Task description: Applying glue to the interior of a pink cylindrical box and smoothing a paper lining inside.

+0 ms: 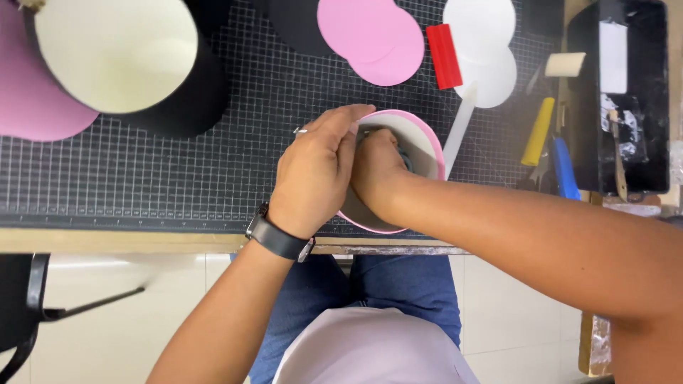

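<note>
A round pink box [425, 135] with a cream inside stands on the black gridded cutting mat [178, 163] near the table's front edge. My left hand [313, 174], with a dark watch on its wrist, grips the box's outer wall on the left side. My right hand [377, 171] reaches down inside the box and presses against the inner wall; its fingers are partly hidden, and a small dark thing shows by them.
Pink discs [373, 39] and white discs [484, 50] lie at the back with a red scraper [444, 55]. A large black and cream cylinder [121, 60] stands back left. A white strip [459, 128], yellow tool [537, 131], blue tool [565, 167] and black tray [626, 99] sit right.
</note>
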